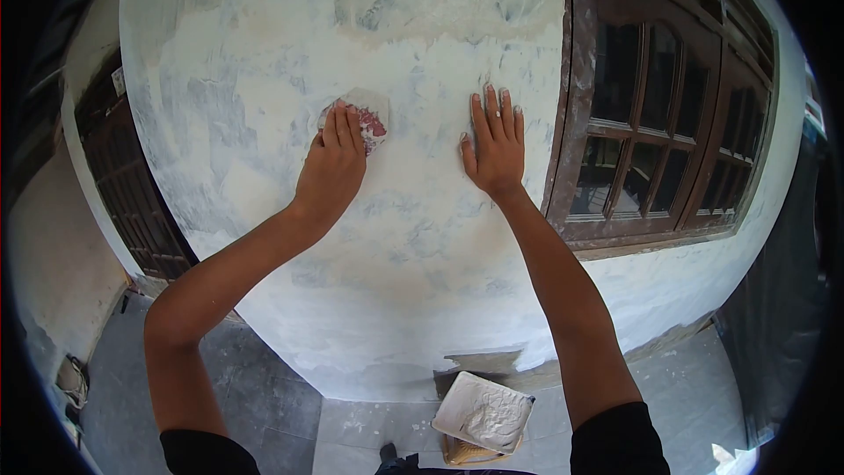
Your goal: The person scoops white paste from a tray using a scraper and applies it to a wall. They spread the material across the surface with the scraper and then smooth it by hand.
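My left hand (337, 158) presses a crumpled piece of sandpaper (371, 126), whitish with a dark red patch, against the patchy white wall (413, 211). Its fingers lie together over the piece, pointing up. To the right, my right hand (498, 142) rests flat on the same wall, fingers spread a little and thumb out, with nothing held. White dust marks its fingertips. The wall around both hands shows uneven white coating with grey-blue streaks.
A brown wooden window (642, 123) with glass panes is at the right. At the left stands a dark wooden door (136, 176). Below, a tray of white paste (483, 412) sits on a stool (470, 451) on the grey tiled floor (369, 427).
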Demonstrator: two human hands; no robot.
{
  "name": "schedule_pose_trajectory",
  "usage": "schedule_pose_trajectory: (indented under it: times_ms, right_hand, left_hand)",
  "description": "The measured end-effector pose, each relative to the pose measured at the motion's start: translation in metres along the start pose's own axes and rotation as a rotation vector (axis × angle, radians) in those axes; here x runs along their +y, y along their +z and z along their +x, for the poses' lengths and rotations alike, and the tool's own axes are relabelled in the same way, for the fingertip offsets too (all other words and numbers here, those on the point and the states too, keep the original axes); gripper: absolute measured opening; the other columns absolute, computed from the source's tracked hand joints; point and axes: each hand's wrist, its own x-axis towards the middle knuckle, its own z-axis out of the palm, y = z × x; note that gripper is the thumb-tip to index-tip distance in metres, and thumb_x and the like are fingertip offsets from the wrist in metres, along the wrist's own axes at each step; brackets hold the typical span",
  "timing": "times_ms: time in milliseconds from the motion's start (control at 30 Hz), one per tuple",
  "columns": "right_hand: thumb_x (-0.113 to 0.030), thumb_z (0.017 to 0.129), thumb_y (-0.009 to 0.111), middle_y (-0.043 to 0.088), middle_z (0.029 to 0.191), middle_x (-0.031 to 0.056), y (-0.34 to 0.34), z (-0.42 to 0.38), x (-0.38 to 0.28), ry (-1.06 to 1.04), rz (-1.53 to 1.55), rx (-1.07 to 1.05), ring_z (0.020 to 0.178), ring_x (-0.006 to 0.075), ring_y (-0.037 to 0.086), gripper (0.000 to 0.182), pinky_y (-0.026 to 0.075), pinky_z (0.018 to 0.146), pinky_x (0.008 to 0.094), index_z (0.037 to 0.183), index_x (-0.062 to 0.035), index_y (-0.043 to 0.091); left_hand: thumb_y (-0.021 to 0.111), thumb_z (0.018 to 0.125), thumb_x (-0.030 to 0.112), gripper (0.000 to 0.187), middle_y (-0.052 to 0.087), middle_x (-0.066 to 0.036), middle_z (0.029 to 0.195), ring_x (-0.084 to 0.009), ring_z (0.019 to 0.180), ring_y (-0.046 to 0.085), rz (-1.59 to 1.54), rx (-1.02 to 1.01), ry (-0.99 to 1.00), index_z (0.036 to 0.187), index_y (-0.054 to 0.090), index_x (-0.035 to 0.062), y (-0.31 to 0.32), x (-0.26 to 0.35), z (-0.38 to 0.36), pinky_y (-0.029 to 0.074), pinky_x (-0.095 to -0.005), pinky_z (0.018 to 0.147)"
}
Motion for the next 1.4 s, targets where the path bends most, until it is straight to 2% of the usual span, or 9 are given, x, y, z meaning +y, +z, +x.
schedule_pose_trajectory:
  times_ms: [133,233,367,467,667,1000,1133,1200,1400]
  right_hand:
    - [-0.026,0.089,0.055,0.037,0.157,0.0178,0.002,-0.001,0.001,0.005,-0.004,0.003,0.146,0.0406,0.031,0.065,0.027,0.115,0.0580,0.150,-0.0073,0.043]
    - [-0.026,0.089,0.055,0.037,0.157,0.0176,0.001,-0.001,0.001,0.017,-0.022,-0.019,0.147,0.0402,0.030,0.065,0.027,0.115,0.0579,0.150,-0.0079,0.043]
    - [-0.026,0.089,0.055,0.037,0.157,0.0176,0.002,-0.002,0.000,0.023,-0.036,-0.018,0.147,0.0402,0.030,0.064,0.026,0.115,0.0579,0.150,-0.0081,0.043]
    - [-0.027,0.089,0.054,0.037,0.157,0.0177,0.002,-0.002,0.000,0.029,-0.039,-0.019,0.147,0.0401,0.030,0.064,0.026,0.116,0.0578,0.150,-0.0080,0.044]
    - [-0.026,0.089,0.054,0.038,0.157,0.0178,0.000,-0.002,-0.001,0.017,-0.038,-0.003,0.147,0.0403,0.031,0.064,0.026,0.115,0.0576,0.149,-0.0073,0.045]
    - [-0.025,0.089,0.054,0.038,0.157,0.0184,0.002,-0.003,0.000,0.026,-0.042,-0.024,0.147,0.0407,0.030,0.064,0.025,0.116,0.0576,0.150,-0.0076,0.044]
    - [-0.025,0.090,0.053,0.037,0.157,0.0184,0.002,-0.002,-0.001,0.032,-0.029,-0.013,0.147,0.0404,0.029,0.064,0.024,0.117,0.0575,0.150,-0.0075,0.044]
    - [-0.025,0.090,0.053,0.037,0.157,0.0183,0.003,-0.004,-0.003,0.037,-0.030,-0.013,0.147,0.0403,0.029,0.064,0.024,0.117,0.0575,0.150,-0.0075,0.043]
    - [-0.025,0.090,0.053,0.037,0.157,0.0182,0.004,-0.010,-0.006,0.055,-0.050,-0.028,0.148,0.0401,0.029,0.064,0.023,0.117,0.0575,0.151,-0.0077,0.043]
  left_hand:
    - [0.061,0.086,0.001,0.053,0.055,-0.033,0.135,-0.0350,0.127,0.057,-0.018,0.008,-0.027,0.134,0.049,-0.0170,-0.020,-0.008,0.009,0.056,-0.0297,0.093]
    - [0.061,0.085,0.001,0.051,0.056,-0.031,0.136,-0.0324,0.126,0.059,-0.069,0.160,-0.092,0.133,0.051,-0.0155,-0.026,-0.025,0.043,0.057,-0.0293,0.092]
    - [0.061,0.085,0.000,0.048,0.058,-0.025,0.136,-0.0277,0.125,0.060,-0.136,0.559,-0.210,0.131,0.053,-0.0114,-0.020,-0.059,0.111,0.058,-0.0277,0.090]
    - [0.063,0.084,0.003,0.045,0.060,-0.024,0.133,-0.0302,0.125,0.059,-0.117,0.673,-0.277,0.126,0.059,-0.0098,0.005,-0.071,0.154,0.058,-0.0312,0.090]
    - [0.063,0.085,0.001,0.051,0.055,-0.027,0.138,-0.0304,0.126,0.059,-0.060,0.452,-0.382,0.133,0.053,-0.0111,0.031,-0.032,0.147,0.057,-0.0287,0.091]
    - [0.065,0.086,0.003,0.055,0.054,-0.037,0.134,-0.0388,0.126,0.056,-0.113,0.040,-0.161,0.134,0.050,-0.0171,-0.007,0.025,0.005,0.057,-0.0307,0.091]
    - [0.063,0.085,0.002,0.054,0.056,-0.037,0.131,-0.0383,0.123,0.059,-0.145,0.056,-0.108,0.133,0.051,-0.0179,-0.029,0.010,0.003,0.058,-0.0289,0.086]
    - [0.061,0.084,0.000,0.053,0.056,-0.033,0.132,-0.0333,0.123,0.061,-0.251,0.183,-0.249,0.132,0.048,-0.0178,-0.030,-0.004,0.027,0.061,-0.0272,0.068]
    - [0.063,0.082,0.001,0.049,0.060,-0.025,0.130,-0.0272,0.119,0.063,-0.227,0.480,-0.453,0.127,0.053,-0.0150,-0.028,-0.042,0.121,0.060,-0.0260,0.062]
